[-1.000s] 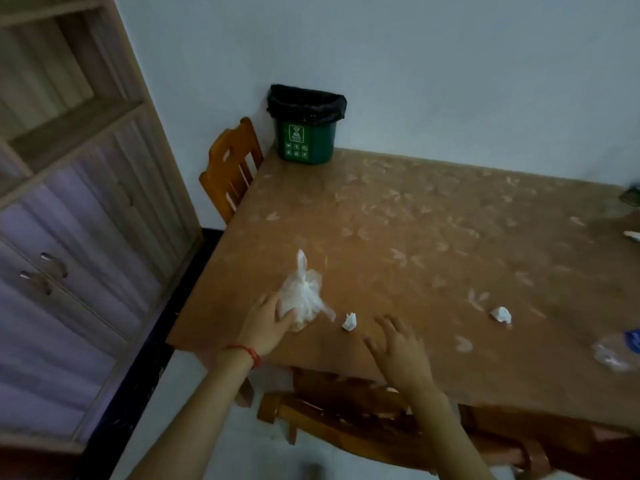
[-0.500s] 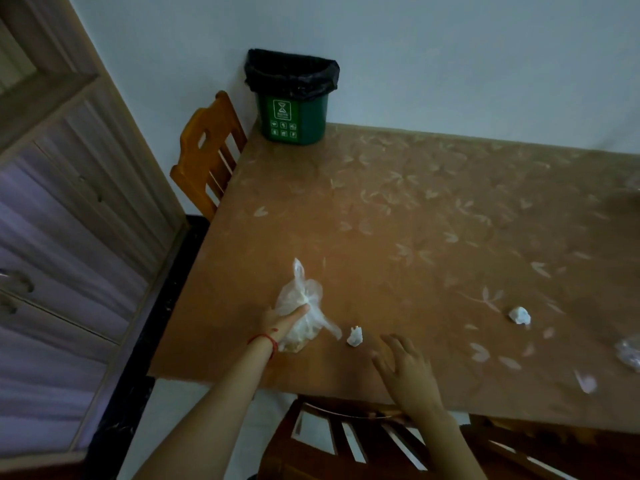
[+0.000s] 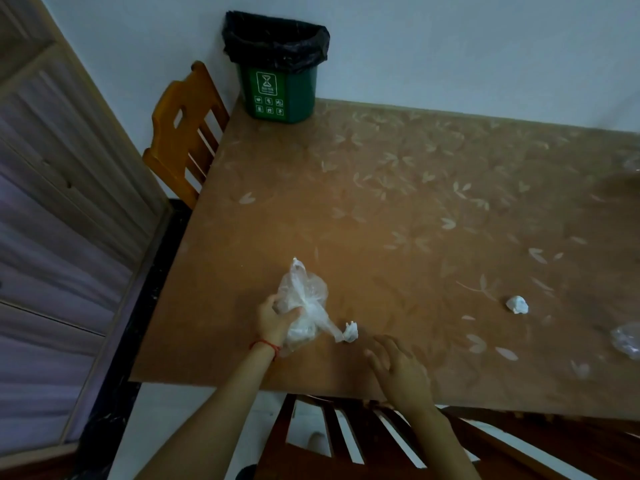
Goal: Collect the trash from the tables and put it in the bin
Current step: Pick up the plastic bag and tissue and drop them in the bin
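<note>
My left hand (image 3: 274,320) grips a crumpled clear plastic bag (image 3: 304,299) near the front edge of the brown table (image 3: 398,220). A small white paper wad (image 3: 350,332) lies just right of the bag's tail. My right hand (image 3: 398,370) hovers over the table edge with fingers spread, a short way from that wad and holding nothing. Another white paper wad (image 3: 517,304) lies further right. A clear plastic scrap (image 3: 628,341) sits at the right edge of view. The green bin (image 3: 280,95) with a black liner stands on the table's far left corner.
A wooden chair (image 3: 183,140) stands at the table's left side, beside a wooden cabinet (image 3: 59,209). Another wooden chair (image 3: 363,441) is pushed under the near edge, below my arms. A white wall runs behind the table.
My left hand has closed around the plastic bag and drawn it slightly nearer. My right hand has shifted a little toward the small paper wad. The view has tilted down and closer.
</note>
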### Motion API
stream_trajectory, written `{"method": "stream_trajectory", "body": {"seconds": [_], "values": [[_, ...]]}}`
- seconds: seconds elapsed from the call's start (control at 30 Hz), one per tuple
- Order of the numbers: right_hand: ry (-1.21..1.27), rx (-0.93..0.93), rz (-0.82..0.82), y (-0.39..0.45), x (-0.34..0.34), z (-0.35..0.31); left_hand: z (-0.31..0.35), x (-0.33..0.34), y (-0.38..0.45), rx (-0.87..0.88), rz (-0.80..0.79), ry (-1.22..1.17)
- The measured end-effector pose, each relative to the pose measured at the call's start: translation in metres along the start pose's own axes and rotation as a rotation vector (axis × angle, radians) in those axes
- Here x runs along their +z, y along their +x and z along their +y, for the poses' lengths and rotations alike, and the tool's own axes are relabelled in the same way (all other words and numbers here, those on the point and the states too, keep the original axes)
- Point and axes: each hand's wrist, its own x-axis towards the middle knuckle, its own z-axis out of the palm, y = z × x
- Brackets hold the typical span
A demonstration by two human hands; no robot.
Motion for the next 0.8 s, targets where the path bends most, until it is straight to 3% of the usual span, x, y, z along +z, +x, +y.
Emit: {"method": "stream_trajectory", "body": {"seconds": [0.4,0.8], "values": [[0.336,0.078,-0.047,0.037,0.026,-0.005,-0.010,-0.036,-0.007,0.062,0.111,0.016],[0.218,0.210,0.007,0.066,0.053,-0.013,-0.039,-0.074,-0.031,0.020,0.190,0.066]]}}
